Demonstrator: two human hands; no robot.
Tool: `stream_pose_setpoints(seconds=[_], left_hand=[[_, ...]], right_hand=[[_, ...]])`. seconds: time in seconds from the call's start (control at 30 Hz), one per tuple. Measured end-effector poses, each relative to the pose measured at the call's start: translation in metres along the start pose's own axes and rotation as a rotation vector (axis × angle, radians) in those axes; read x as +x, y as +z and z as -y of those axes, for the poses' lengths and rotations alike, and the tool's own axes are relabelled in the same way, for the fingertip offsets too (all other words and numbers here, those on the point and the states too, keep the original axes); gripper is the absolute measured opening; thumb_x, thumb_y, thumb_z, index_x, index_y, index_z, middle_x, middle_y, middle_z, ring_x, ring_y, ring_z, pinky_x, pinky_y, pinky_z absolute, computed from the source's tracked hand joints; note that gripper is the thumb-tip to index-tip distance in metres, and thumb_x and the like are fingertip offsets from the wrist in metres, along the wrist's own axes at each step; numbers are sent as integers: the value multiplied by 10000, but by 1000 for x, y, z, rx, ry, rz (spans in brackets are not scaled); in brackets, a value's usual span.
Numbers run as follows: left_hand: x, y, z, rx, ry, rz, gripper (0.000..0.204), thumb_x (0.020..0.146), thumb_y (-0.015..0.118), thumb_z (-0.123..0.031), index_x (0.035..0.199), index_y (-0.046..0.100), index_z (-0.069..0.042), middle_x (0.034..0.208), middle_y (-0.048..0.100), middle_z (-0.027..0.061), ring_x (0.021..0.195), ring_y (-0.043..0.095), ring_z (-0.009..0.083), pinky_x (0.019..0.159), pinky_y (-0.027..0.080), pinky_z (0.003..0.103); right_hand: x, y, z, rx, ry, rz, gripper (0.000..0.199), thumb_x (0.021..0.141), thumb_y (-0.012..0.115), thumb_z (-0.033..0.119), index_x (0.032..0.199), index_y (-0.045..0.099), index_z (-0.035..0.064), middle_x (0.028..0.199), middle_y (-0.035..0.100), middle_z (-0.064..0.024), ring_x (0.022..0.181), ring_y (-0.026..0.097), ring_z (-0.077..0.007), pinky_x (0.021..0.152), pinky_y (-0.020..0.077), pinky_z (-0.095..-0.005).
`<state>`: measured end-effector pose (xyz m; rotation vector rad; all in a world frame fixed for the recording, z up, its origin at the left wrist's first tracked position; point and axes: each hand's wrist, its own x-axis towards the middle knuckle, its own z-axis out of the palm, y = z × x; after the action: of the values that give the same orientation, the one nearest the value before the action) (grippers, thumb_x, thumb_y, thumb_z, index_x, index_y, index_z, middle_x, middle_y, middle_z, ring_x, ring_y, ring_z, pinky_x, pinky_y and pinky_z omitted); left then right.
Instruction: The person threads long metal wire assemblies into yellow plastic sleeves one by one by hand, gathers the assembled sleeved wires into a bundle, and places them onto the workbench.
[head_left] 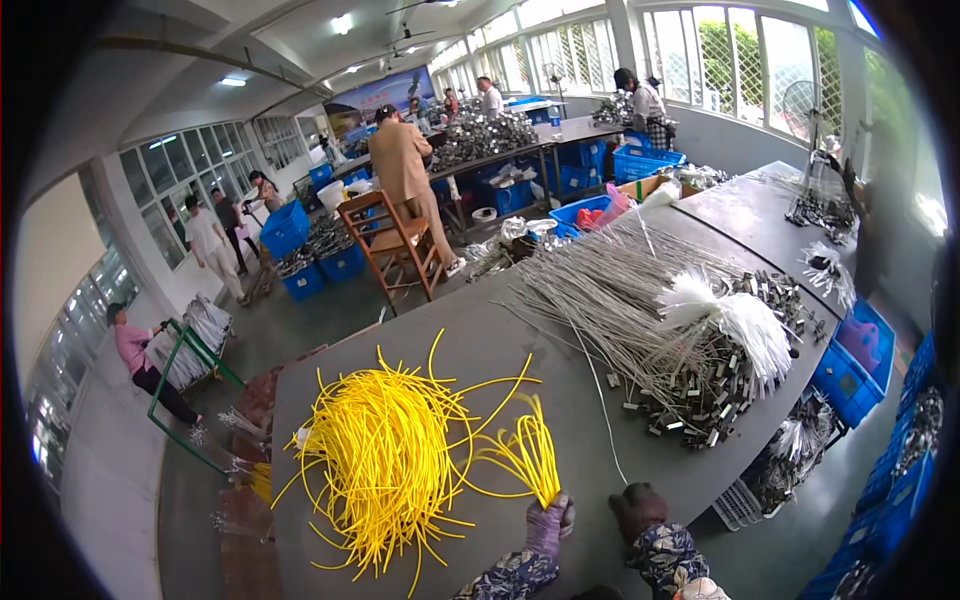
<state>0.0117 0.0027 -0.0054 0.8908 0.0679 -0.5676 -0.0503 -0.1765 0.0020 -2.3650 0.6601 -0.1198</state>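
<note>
1. At the far left, a person in a pink top (134, 347) stands by a green-framed cart (213, 361) loaded with pale, bundled material.
2. Next comes a wooden chair (402, 238), on the floor beyond the bench (480, 328); a person in a tan outfit (400, 160) stands just beside it, facing away.
3. On the left part of the bench lies a large, loose heap of yellow strands (375, 450), with several stray ends curling outward.
4. Just right of the heap is a smaller yellow bunch (538, 450), gathered at its near end and fanning out away from the person, some strands looping back toward the heap.
5. The left hand (550, 522), in a purplish glove, has its fingers closed around the gathered end of this bunch.
6. The right hand (637, 512), in a dark glove, is low over the bench, beside the near end of a thin white wire (604, 405); whether its fingers grip that wire, I cannot tell.
7. Farther right, long grey cables (620, 290) lie with small metal pieces (690, 405) massed at their near ends, and a white bundle (745, 335) rests on top.
8. Past the bench's right edge sits a blue crate (845, 385) containing something purple.
</note>
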Motion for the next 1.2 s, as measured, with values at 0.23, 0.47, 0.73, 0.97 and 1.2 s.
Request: stream_pose_setpoints(seconds=[0.23,0.47,0.73,0.97,1.2], left_hand=[[-4,12,16,44,-90,-73,199,843,640,-244,879,593,-54,698,613,37,579,573,117,423,395,215],[48,-53,75,465,135,-311,184,843,648,-219,864,629,-38,753,623,33,661,554,97,575,473,269],[52,-50,43,372,201,-368,229,870,565,-304,855,587,-77,735,574,40,631,554,150,527,481,269],[15,25,79,393,114,-414,223,841,642,-301,887,550,-103,616,445,-10,433,390,103,348,280,239],[-10,28,89,268,132,-357,154,869,609,-194,898,515,-76,643,529,41,462,482,133,363,343,231]], right_hand=[[2,-1,-3,-102,2,0,386,774,606,415,884,624,46,924,587,-212,873,576,-385,781,459,-454],[2,-8,-11,-91,-21,172,424,798,591,441,957,618,50,989,587,-212,918,580,-382,810,461,-446],[28,-16,-63,237,-27,390,474,800,564,472,1018,614,54,997,620,-167,960,589,-353,834,456,-451],[21,-40,-92,220,-155,367,508,789,579,480,1057,586,50,1050,585,-193,990,568,-355,849,449,-442],[9,-15,-77,103,-244,369,468,825,544,493,983,604,56,1008,582,-184,965,559,-351,833,447,-425]])
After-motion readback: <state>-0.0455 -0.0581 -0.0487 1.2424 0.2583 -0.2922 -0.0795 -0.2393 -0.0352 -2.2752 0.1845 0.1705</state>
